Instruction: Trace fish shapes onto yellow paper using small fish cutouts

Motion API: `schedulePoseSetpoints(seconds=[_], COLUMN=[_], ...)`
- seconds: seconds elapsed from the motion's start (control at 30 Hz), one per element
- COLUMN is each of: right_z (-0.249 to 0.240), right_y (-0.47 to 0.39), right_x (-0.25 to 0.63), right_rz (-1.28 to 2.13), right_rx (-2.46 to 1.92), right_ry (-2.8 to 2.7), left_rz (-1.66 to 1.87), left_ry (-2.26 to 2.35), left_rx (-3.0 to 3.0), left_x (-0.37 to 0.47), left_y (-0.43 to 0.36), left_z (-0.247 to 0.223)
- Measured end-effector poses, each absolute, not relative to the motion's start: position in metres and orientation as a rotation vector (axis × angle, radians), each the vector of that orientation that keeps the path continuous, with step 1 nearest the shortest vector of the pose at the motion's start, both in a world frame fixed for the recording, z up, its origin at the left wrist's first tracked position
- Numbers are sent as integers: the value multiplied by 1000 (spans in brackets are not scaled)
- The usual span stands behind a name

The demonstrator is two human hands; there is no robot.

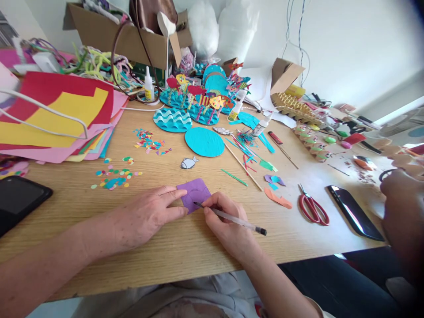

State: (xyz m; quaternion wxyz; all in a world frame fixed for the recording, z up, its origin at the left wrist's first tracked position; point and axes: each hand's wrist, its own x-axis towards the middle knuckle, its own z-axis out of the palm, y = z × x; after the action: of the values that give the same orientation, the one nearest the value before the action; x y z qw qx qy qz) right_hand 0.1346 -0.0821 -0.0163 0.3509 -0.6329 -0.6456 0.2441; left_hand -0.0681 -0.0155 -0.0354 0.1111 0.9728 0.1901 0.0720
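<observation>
A small piece of purple paper (198, 187) lies flat on the wooden table, with a faint outline drawn on it. Fingers stretched out, my left hand (150, 216) presses on the paper's left edge. My right hand (228, 221) grips a pen (236, 220) with a clear barrel and black end; its tip meets the purple paper. Just beyond the paper rests a small grey-and-white fish cutout (189, 163). Farther back are a blue oval disc (204, 142) and a disc with wavy blue strips (172, 119).
Red-handled scissors (313, 207) and a phone (354, 212) lie at right, near another person's hand (404, 198). Confetti dots (114, 178) are scattered at left. Behind them sits stacked coloured paper (76, 115). Glue bottles (149, 86) and decorated fish pieces (207, 99) stand at the back.
</observation>
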Motion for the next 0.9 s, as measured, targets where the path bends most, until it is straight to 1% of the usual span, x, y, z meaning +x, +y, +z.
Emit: schedulePoseSetpoints(seconds=[0.43, 0.67, 0.9], right_z=[-19, -21, -23], right_y=[-81, -75, -74], right_x=[138, 133, 133], right_rz=[727, 677, 701], right_rx=[-1599, -1621, -1606], right_ry=[-1571, -1657, -1682], left_rz=[174, 233, 238], left_ry=[565, 539, 557], left_rx=[2819, 2817, 2826], left_x=[-69, -68, -67], left_y=[-15, -14, -15], left_z=[-34, -36, -35])
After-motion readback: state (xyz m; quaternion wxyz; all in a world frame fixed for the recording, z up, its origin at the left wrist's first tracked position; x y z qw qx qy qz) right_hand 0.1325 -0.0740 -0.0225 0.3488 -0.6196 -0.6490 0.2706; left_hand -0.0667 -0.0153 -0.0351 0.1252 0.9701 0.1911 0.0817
